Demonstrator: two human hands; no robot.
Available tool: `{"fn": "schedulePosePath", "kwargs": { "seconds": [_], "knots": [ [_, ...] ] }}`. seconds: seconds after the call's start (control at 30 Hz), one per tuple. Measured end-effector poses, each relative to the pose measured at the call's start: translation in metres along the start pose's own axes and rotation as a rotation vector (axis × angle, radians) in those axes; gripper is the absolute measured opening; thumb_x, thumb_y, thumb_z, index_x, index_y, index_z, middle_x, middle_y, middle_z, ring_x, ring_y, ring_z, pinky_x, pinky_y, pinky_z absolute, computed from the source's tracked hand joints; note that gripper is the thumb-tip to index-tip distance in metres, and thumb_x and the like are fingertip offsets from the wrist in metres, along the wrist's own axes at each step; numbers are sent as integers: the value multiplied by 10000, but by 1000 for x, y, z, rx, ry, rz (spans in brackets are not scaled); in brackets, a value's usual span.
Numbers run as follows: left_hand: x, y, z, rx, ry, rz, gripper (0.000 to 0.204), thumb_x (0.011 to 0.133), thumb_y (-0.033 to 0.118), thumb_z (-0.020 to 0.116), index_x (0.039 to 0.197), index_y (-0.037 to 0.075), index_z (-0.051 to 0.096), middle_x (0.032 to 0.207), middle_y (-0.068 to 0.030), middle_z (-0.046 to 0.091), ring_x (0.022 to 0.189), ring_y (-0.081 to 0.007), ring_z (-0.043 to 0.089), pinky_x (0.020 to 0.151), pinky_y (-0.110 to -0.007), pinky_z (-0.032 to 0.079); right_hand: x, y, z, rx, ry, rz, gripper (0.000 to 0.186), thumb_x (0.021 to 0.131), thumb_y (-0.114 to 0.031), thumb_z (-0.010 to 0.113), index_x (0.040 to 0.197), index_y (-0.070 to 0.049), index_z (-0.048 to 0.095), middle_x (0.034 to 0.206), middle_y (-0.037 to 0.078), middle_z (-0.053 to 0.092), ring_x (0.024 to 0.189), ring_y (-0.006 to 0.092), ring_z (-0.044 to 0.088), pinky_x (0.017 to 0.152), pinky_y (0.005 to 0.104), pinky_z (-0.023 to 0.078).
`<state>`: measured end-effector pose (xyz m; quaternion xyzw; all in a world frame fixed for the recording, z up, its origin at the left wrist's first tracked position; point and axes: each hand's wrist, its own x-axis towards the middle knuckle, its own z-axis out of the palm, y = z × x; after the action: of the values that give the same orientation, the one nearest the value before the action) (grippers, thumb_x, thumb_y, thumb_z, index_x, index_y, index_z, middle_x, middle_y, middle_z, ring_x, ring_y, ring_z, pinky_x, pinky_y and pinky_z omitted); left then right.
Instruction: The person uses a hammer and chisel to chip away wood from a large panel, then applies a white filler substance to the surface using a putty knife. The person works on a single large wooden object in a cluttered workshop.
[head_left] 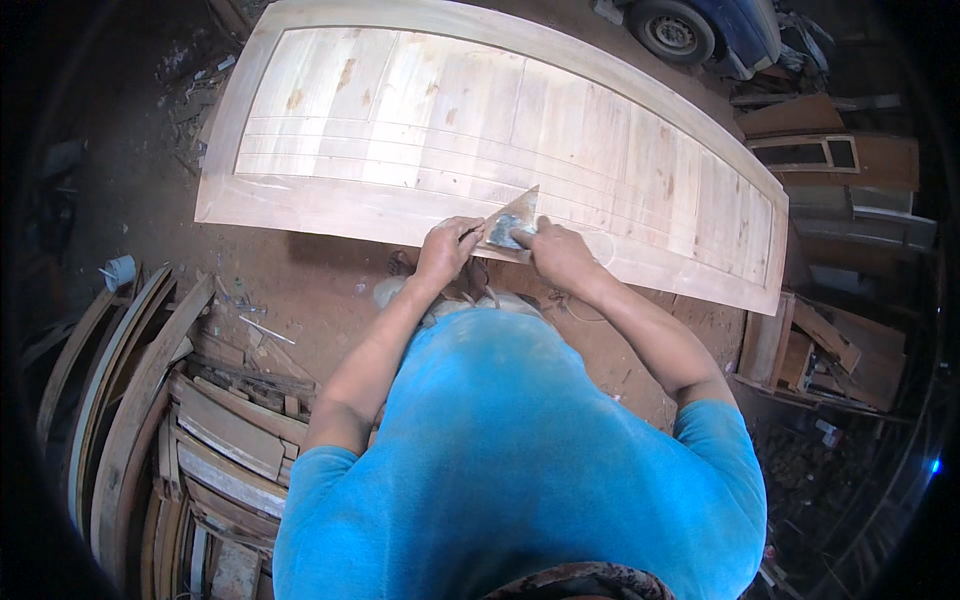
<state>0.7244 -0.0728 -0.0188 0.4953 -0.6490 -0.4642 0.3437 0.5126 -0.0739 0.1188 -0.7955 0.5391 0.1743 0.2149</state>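
A large pale wooden door panel [400,100], with a raised frame and boards of mixed tone, lies flat in front of me. At its near edge is a flat, tan triangular piece [514,211] with a blue-grey smeared patch, its sharp corner pointing away from me. My right hand [565,258] grips this piece from the right, fingertips over the grey patch. My left hand [447,250] is closed in a pinch at the piece's left edge. Something small and dark shows by those fingertips, but what it is cannot be made out.
Curved-looking boards and frames [230,440] are stacked at lower left, near a white cup-like container [119,271]. Wooden panels [835,165] and offcuts [825,335] are piled at right. A vehicle wheel [672,32] stands at the far right. A thin pale cord [606,240] loops beside my right wrist.
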Motion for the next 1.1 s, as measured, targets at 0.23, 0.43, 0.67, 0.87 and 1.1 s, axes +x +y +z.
{"fn": "schedulePosePath", "kwargs": {
  "seconds": [0.23, 0.43, 0.67, 0.87, 1.1],
  "knots": [
    [-5, 2, -3, 53, 33, 26, 253, 928, 153, 716, 1127, 0, 754, 1088, -208, 740, 1024, -375, 699, 921, -418, 545, 2, -10, 4, -175, -24, -32, 405, 891, -44, 575, 1291, -86, 627, 1074, 260, 621, 915, 396, 693, 732, 475, 597],
    [-6, 8, -3, 71, 34, 31, 230, 933, 157, 707, 1097, 3, 755, 1067, -220, 732, 1011, -397, 686, 908, -443, 541, -26, 0, 22, -90, -48, 91, 421, 869, -58, 617, 1288, -95, 634, 1063, 268, 614, 926, 411, 680, 772, 491, 589],
    [4, 11, -12, 125, -55, -25, 236, 937, 175, 707, 1078, -9, 751, 1042, -238, 719, 999, -413, 680, 893, -460, 535, -22, 29, 29, 347, 96, 51, 489, 918, -115, 612, 1401, -189, 624, 1064, 208, 612, 983, 391, 647, 874, 475, 532],
    [14, 23, -9, 168, -117, 29, 258, 941, 194, 720, 1100, -8, 743, 1057, -226, 729, 999, -392, 701, 892, -445, 547, -44, 43, 90, 371, 195, 148, 508, 933, -134, 626, 1439, -180, 606, 1047, 162, 611, 1005, 358, 652, 860, 478, 539],
    [15, 21, -11, 178, -163, -18, 268, 942, 189, 733, 1120, -11, 737, 1063, -216, 733, 975, -360, 723, 878, -415, 560, -41, 11, 42, 314, 243, 219, 425, 890, -113, 595, 1308, -140, 669, 981, 246, 650, 865, 428, 689, 763, 519, 568]
  ]
}}
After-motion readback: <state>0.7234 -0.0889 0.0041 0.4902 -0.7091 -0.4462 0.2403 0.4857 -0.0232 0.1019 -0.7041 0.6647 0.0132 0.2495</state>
